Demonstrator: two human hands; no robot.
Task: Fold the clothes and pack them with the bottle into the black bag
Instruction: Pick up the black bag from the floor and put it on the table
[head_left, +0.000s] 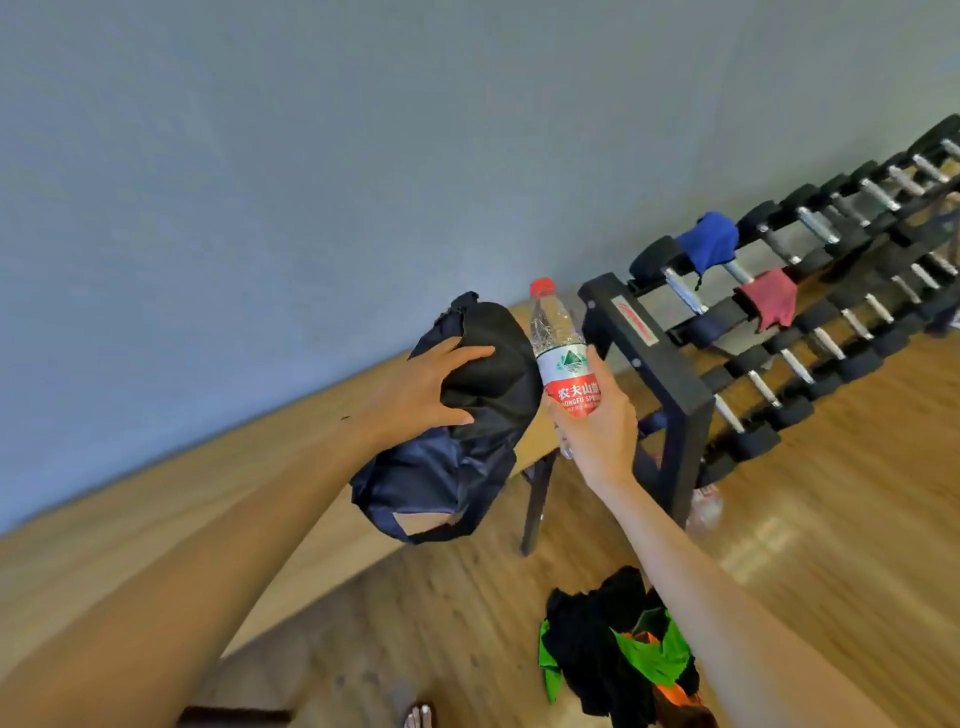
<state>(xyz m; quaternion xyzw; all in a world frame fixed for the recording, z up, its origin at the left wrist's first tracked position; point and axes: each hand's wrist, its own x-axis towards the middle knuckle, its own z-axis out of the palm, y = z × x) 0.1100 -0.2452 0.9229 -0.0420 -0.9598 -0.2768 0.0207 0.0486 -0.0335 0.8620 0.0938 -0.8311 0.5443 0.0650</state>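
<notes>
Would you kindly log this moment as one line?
left hand: grips black bag | right hand: holds bottle | clothes: heaped on floor

I see a black bag (488, 374) with a dark navy sheen on its lower folds. The bottle (563, 358) is clear, with a red cap and a label that is white above, bearing a green mountain mark, and red below with white lettering. The heap of clothes (618, 660) is black, bright green and orange. On the black dumbbell rack (670, 374) I see silver handles, a blue cloth (706, 241) and a dull red cloth (771, 304). The wall (260, 156) is grey-blue, the floor (831, 519) light wood-grain.
</notes>
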